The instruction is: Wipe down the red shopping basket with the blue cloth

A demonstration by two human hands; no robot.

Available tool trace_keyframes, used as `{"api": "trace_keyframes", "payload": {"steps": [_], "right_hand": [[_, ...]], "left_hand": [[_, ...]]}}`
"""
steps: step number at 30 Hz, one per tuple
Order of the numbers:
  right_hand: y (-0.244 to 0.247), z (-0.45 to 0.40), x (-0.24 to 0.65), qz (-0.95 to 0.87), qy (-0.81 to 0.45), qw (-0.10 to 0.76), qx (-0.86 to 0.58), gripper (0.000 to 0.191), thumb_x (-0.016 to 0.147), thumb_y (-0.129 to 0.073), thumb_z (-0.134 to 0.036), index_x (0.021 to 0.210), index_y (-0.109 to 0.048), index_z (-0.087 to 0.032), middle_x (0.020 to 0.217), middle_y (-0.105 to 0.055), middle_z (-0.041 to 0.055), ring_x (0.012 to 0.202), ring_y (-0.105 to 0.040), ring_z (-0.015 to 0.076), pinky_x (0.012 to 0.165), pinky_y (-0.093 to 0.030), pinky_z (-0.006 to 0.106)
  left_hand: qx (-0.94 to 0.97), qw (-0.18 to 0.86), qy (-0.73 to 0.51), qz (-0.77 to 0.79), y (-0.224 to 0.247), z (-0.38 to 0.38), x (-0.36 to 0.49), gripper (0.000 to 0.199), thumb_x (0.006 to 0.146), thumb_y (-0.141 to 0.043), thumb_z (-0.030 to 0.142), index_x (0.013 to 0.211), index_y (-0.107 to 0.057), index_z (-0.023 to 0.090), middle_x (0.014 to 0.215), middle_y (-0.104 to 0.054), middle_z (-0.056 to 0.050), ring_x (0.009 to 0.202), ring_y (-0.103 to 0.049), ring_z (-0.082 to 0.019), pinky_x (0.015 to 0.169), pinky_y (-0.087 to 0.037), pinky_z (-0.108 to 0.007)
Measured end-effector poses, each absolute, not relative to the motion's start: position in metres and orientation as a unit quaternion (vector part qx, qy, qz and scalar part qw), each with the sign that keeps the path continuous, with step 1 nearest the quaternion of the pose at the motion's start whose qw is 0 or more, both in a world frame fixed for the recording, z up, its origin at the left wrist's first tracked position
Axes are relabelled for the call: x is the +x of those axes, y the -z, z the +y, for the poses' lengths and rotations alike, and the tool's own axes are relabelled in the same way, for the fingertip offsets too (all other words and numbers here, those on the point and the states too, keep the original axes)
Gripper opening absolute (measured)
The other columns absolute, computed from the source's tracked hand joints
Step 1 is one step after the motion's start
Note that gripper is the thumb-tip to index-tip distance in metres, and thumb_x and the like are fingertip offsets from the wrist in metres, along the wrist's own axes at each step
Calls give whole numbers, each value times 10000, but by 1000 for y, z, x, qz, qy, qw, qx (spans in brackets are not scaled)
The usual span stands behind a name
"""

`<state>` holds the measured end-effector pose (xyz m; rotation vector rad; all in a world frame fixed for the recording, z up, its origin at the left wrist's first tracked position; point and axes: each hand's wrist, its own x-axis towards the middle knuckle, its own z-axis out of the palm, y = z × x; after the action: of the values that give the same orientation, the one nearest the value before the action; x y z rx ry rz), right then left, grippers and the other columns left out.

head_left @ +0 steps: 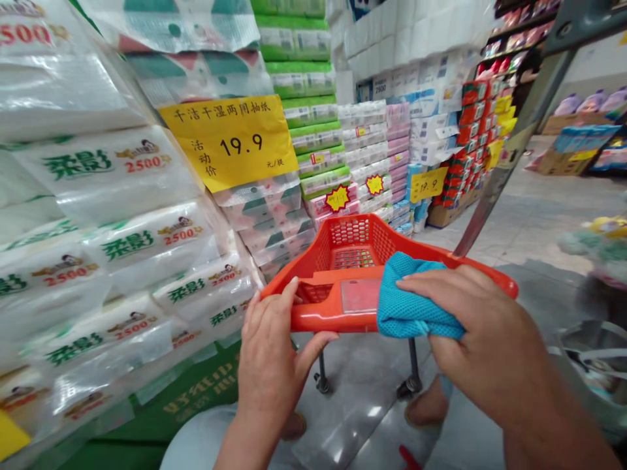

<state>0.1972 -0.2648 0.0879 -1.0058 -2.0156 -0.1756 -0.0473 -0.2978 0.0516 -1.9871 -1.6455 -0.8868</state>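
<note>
A red plastic shopping cart [318, 318] stands in front of me, its perforated basket facing away. My left hand [274, 339] grips the left end of its handle, with the thumb on the near side and the fingers over the top. In my right hand [480, 320] is a folded blue cloth [414, 294] of mesh-like weave, pressed on the right part of the handle. Between the hands, a clear label panel [361, 296] is set into the handle. My right fingertips lie on top of the cloth; the thumb is partly hidden beneath it.
Stacked tissue packs [127, 241] rise close on the left, with a yellow price sign [235, 140]. A slanted metal post [514, 150] stands at the right. Behind my right arm is a grey bucket-like container [595, 359]. Grey tiled floor [357, 405] lies under the cart's wheels.
</note>
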Motion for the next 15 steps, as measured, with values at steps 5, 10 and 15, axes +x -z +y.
{"api": "trace_keyframes", "payload": {"steps": [5,10,15], "right_hand": [[-86,-275,169,-836,41,425,-345,499,693,-479,-43,1114,-702,-192,1126,-728,54,915,-584,263,845,-500,457],[-87,-261,176,-837,-21,456,-302,548,647,-471,-49,1123,-690,-210,1140,-722,35,1011,-625,245,976,-476,479],[-83,-259,196,-804,49,461,-373,481,687,-499,-48,1099,-694,-201,1081,-730,67,984,-615,287,891,-489,495]], "left_hand": [[-699,203,357,-586,-49,-300,-40,688,925,-598,469,1505,-356,191,1093,-712,-92,1080,-644,-276,1110,-403,-505],[-687,203,367,-593,-54,-303,-25,847,834,-704,557,1511,-345,196,930,-731,-51,939,-683,-255,1004,-450,-434],[-694,207,421,-547,-49,-307,0,1058,748,-776,602,1563,-225,211,975,-730,-66,955,-687,-249,998,-471,-446]]}}
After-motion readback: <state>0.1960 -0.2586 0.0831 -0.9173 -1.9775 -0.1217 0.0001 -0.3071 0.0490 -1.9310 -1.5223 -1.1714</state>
